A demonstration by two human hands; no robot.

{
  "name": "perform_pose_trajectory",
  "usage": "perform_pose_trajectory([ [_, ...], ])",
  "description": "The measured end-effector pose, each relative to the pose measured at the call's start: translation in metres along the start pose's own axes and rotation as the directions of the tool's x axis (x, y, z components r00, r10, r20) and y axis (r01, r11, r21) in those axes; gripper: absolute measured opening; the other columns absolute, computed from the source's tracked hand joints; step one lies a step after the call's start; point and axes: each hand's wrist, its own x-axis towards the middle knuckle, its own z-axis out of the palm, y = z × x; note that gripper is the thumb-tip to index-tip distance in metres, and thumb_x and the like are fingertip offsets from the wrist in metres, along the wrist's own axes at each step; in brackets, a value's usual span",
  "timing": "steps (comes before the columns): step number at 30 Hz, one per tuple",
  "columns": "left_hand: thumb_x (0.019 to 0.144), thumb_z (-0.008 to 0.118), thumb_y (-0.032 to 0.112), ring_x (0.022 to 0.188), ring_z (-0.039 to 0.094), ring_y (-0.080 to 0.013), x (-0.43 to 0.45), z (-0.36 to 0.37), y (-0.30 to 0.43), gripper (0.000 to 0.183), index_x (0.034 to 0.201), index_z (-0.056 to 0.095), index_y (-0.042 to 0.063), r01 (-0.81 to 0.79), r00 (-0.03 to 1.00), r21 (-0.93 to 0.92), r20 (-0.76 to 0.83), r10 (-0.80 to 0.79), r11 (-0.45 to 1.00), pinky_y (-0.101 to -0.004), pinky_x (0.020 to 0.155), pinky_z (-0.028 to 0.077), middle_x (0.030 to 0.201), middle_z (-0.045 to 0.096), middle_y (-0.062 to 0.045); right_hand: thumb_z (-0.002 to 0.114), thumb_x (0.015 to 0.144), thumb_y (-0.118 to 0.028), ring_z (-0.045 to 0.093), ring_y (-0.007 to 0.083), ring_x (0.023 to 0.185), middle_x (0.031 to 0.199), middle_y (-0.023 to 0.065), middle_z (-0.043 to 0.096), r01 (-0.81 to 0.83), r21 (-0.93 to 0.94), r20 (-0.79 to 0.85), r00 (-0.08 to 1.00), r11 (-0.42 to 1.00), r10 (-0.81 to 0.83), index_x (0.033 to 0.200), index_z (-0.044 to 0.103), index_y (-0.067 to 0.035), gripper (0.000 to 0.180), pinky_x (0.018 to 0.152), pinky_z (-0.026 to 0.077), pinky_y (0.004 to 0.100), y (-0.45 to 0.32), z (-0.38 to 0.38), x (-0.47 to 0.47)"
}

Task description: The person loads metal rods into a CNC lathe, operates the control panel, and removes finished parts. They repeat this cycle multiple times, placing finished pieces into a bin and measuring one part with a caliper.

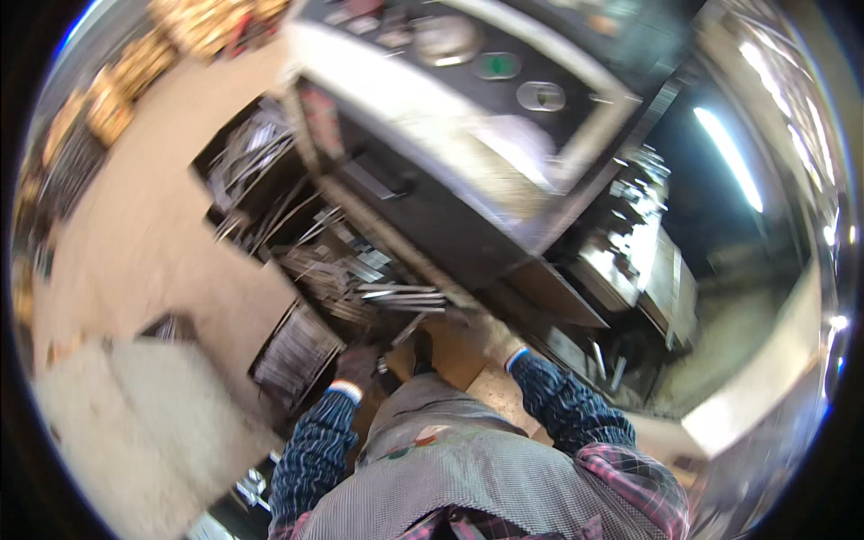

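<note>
My left hand (358, 364), in a dark work glove with a pale cuff, is low before my body. It is beside a box of thin metal strips (297, 354). My right hand (491, 339), in a lighter, stained glove, reaches forward near the base of a machine. Motion blurs its fingers, and whether either hand grips anything cannot be made out. Ahead of and between the hands, a dark bin holds flat metal pieces (337, 270). Several bright metal strips (403, 297) lie at its near end.
The machine's control panel (499, 65), with a green button, stands ahead. A box of metal offcuts (250, 148) is at the left. Near my left arm is a pale flat surface (148, 418). Metal parts (634, 229) sit under a lamp (729, 158) at right.
</note>
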Motion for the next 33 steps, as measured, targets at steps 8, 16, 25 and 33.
perform_pose_trajectory([
  [8,0.088,0.061,0.03,0.108,0.07,-0.0453,-0.006,-0.033,0.057,0.035,0.096,0.079,0.001,-0.183,0.962,0.482,0.265,0.057,0.857,-0.0531,0.096,0.056,0.111,0.074,-0.028,0.068,0.101,-0.015,0.075,0.0225,0.1,0.116,0.0159,0.076,-0.174,0.741,-0.247,0.828,0.648,0.504,0.139,0.065,0.002,0.041,0.085,0.062,0.0342,0.128,-0.022,-0.194],
  [16,0.098,0.058,0.041,0.116,0.068,-0.0397,0.017,-0.052,0.166,0.042,0.124,0.076,0.012,-0.389,0.88,0.519,0.455,0.14,0.761,-0.0492,0.1,0.056,0.123,0.074,-0.019,0.068,0.101,-0.015,0.073,0.0161,0.087,0.121,0.0163,0.073,0.122,0.851,-0.519,0.341,0.51,0.784,0.146,0.058,0.004,0.05,0.075,0.061,0.0305,0.237,-0.082,-0.221],
  [25,0.103,0.064,0.032,0.124,0.067,-0.0325,0.022,-0.022,0.461,0.038,0.133,0.069,0.01,-0.699,0.699,0.138,0.341,0.629,0.702,-0.0427,0.108,0.054,0.135,0.068,-0.016,0.071,0.097,-0.04,0.064,0.0412,0.129,0.141,0.0258,0.065,-0.236,0.785,-0.499,0.305,0.572,0.811,0.16,0.044,-0.007,0.076,0.109,0.051,0.0474,0.35,-0.203,-0.11],
  [33,0.105,0.065,0.038,0.124,0.067,-0.0319,0.081,0.016,0.576,0.039,0.13,0.068,0.008,-0.8,0.598,0.036,0.127,0.792,0.599,-0.0426,0.105,0.055,0.129,0.069,-0.018,0.06,0.101,-0.03,0.071,0.0414,0.114,0.127,0.0275,0.071,-0.214,0.598,-0.72,0.278,0.772,0.635,0.15,0.055,-0.009,0.053,0.092,0.059,0.0518,0.413,-0.175,-0.08],
])
